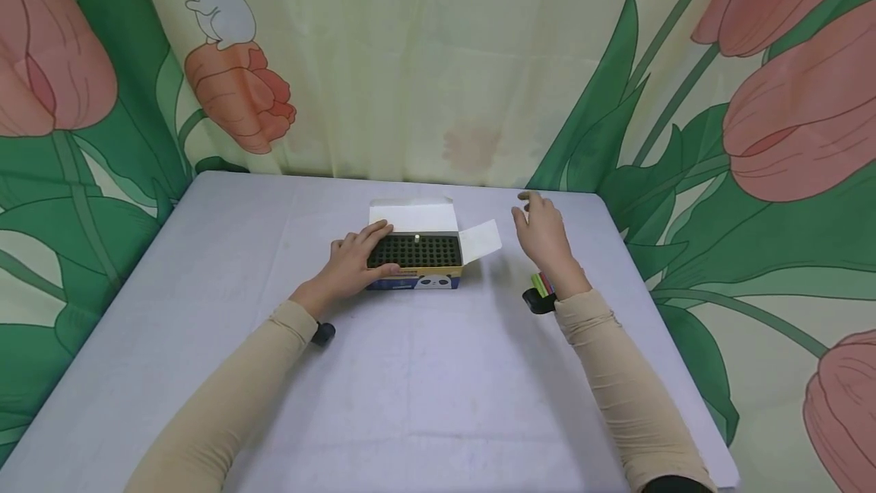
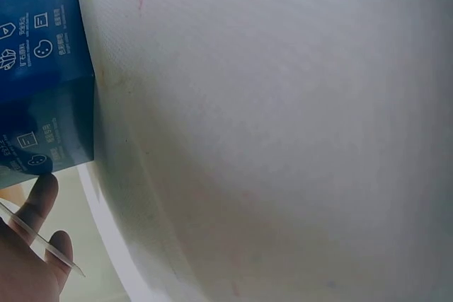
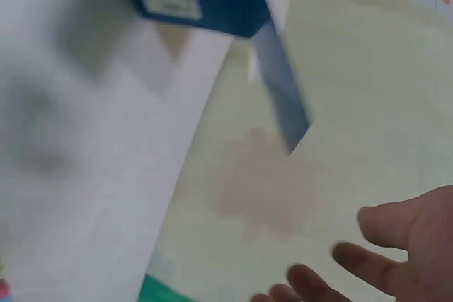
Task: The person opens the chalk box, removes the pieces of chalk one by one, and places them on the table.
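Observation:
A blue and yellow cardboard box with a panda print stands on the table, its lid flaps folded open. Inside it is a black tray full of small round holes, one white-tipped stick standing up at its back. My left hand holds the box's left end, thumb at the front edge and forefinger at the back rim. In the left wrist view a thin pale pointed stick crosses in front of its other fingers. To the right of the box, my right hand hangs in the air, fingers loosely bent and holding nothing.
Several green and red sticks lie by my right wrist, partly hidden by the black wrist camera. A white side flap sticks out from the box's right end. The white-covered table ends at a printed curtain.

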Motion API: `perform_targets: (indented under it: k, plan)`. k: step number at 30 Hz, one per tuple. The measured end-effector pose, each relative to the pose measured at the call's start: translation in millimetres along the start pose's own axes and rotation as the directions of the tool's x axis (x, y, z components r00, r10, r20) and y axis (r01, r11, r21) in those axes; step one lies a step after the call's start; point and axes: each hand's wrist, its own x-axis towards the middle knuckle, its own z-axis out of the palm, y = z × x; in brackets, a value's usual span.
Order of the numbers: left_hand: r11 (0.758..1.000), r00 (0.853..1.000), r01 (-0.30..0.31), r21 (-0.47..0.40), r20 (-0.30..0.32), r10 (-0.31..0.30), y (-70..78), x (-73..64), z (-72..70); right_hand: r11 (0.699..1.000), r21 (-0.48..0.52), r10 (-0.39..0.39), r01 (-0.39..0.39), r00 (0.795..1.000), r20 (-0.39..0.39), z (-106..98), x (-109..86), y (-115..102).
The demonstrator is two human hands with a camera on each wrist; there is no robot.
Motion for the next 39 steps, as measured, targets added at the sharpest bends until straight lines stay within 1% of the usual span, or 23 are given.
perform_targets:
  k: [4,8,12,19,21,24,28,30,34,39]
  plan:
    - [1.000,1.000,0.003,-0.003,0.001,-0.003,0.1,-0.4,-0.3,0.996,0.073,-0.042,0.047,0.997,-0.071,6.7,4.8,-28.0]
    - [1.000,1.000,0.002,-0.002,0.005,-0.002,0.5,-0.7,-0.4,0.984,0.136,-0.106,0.118,0.990,-0.092,19.7,6.2,-50.6]
    - [1.000,1.000,0.002,0.003,0.007,-0.002,-0.1,-0.2,0.6,0.964,0.189,-0.179,0.189,0.982,-0.066,38.2,4.8,-66.3]
    - [1.000,1.000,0.003,0.000,0.011,-0.003,-0.1,-0.4,-0.2,0.946,0.232,-0.236,0.228,0.972,0.007,70.3,-1.4,-83.5]
    - [1.000,1.000,0.004,-0.003,0.009,-0.004,0.2,-0.5,-0.6,0.945,0.226,-0.252,0.238,0.967,0.032,78.3,-3.1,-86.7]
    - [1.000,1.000,-0.005,0.006,0.000,0.005,0.5,-0.7,-0.9,0.952,0.177,-0.266,0.249,0.961,0.081,90.1,-5.7,-89.1]
    - [1.000,1.000,-0.019,0.022,-0.007,0.019,1.5,-1.4,-1.9,0.963,0.092,-0.264,0.252,0.954,0.143,103.3,-9.4,-89.1]
    - [1.000,1.000,-0.020,0.021,-0.007,0.020,2.2,-1.9,-2.2,0.965,0.069,-0.259,0.251,0.952,0.163,108.2,-10.4,-88.5]
    - [1.000,1.000,-0.014,0.016,-0.008,0.014,2.3,-1.9,-2.0,0.972,0.023,-0.234,0.234,0.953,0.190,113.2,-10.0,-88.0]
    - [1.000,1.000,-0.011,0.022,-0.011,0.011,0.4,-1.0,-0.6,0.980,0.007,-0.195,0.197,0.960,0.204,114.4,-8.5,-87.8]
